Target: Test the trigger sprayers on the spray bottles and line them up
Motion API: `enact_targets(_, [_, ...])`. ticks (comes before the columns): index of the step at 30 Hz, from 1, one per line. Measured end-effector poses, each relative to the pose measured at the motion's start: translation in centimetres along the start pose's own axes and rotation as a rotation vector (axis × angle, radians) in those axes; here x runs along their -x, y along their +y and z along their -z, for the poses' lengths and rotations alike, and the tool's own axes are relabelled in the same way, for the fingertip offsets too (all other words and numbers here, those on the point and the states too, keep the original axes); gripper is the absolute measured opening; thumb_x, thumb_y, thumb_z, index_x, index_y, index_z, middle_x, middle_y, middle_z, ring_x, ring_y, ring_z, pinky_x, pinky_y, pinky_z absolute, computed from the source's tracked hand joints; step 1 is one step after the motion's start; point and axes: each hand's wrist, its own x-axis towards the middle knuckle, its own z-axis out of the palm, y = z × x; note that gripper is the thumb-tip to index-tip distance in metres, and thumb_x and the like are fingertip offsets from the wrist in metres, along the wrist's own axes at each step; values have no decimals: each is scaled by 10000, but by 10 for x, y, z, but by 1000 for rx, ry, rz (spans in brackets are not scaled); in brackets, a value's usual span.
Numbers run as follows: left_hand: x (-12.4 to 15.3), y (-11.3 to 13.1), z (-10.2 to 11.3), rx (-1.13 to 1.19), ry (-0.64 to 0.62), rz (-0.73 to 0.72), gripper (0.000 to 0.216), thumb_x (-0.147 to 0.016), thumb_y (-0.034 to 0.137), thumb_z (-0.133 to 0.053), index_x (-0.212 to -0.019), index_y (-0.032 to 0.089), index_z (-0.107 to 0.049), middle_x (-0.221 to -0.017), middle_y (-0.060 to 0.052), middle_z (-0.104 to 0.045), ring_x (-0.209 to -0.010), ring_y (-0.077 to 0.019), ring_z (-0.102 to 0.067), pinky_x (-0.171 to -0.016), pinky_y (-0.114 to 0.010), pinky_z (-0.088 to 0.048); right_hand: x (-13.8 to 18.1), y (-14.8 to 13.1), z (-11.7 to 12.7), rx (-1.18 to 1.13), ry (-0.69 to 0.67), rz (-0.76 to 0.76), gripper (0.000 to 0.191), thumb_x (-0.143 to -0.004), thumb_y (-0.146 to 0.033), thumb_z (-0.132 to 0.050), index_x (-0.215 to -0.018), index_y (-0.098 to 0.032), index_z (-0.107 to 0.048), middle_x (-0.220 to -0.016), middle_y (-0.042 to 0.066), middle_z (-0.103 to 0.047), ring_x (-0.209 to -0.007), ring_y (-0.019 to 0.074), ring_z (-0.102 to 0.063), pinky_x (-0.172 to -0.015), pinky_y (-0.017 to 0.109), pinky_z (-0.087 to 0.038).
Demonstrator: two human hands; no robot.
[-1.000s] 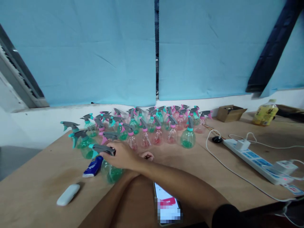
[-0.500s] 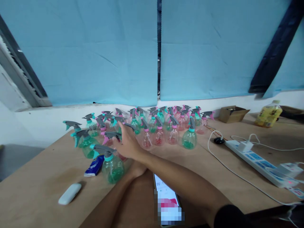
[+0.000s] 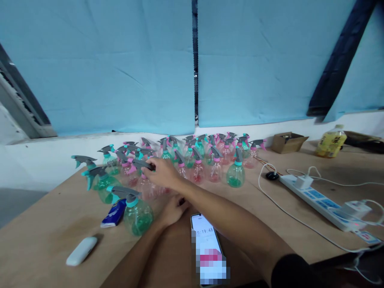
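Observation:
My right hand [image 3: 163,173] reaches across above my left forearm, its fingers closed round the grey trigger head of a pink spray bottle [image 3: 147,188] that stands upright. Curled low on the table behind the phone is my left hand [image 3: 175,210]; whatever its fingers enclose, if anything, is hidden. In front of the pink bottle, a green spray bottle [image 3: 138,218] with a turquoise collar stands close to my left forearm. Another green spray bottle [image 3: 105,188] is farther left. Several more pink and green spray bottles are crowded behind my right hand, including a pink one [image 3: 198,172].
A phone [image 3: 207,244] showing a timer lies beneath my right forearm. To the left are a blue packet [image 3: 114,214] and a white oval case [image 3: 81,251]. A power strip [image 3: 315,202] with cables, a cardboard box [image 3: 288,143] and a yellow-labelled bottle [image 3: 331,142] occupy the right.
My right hand's spread fingers have closed on the pink bottle's trigger head. My left hand has come into clearer view beside the phone. The whole view has shifted slightly.

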Motion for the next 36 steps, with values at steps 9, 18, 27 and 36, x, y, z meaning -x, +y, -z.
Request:
enact_targets(9, [-3, 8, 1, -14, -27, 14, 223, -890, 352, -548, -882, 175, -683, -908, -53, -710, -885, -212, -625, -840, -310, -459, 3, 13, 66, -541, 394, -90, 336, -847, -525, -590, -898, -192, -580, -756, -14, -581, -651, 111, -542, -619, 232, -456])
enact_targets(18, [-1, 11, 5, -47, -130, 94, 176, -793, 220, -500, -743, 182, -664, -732, 6, -666, -738, -168, -596, -723, -256, -421, 42, 74, 94, -520, 255, -150, 209, -737, -356, -696, -864, -194, -661, -683, -25, -537, -605, 116, -494, -571, 237, -389])
enact_targets(27, [-3, 8, 6, -1, -78, 68, 162, -810, 234, -451, -704, 189, -565, -693, 23, -591, -710, -152, -553, -708, -246, -405, 63, 110, 68, -606, 126, -355, 287, -631, -202, -558, -884, -206, -696, -652, -42, -566, -526, 91, -436, -519, 214, -353])
enact_targets(36, [-3, 6, 5, 17, -75, 77, 165, -840, 257, -447, -744, 195, -565, -694, 25, -592, -707, -154, -555, -709, -249, -408, 71, 99, 70, -793, -81, -280, 159, -604, -206, -486, -671, -173, -627, -663, 13, -650, -529, 134, -580, -572, 264, -466])
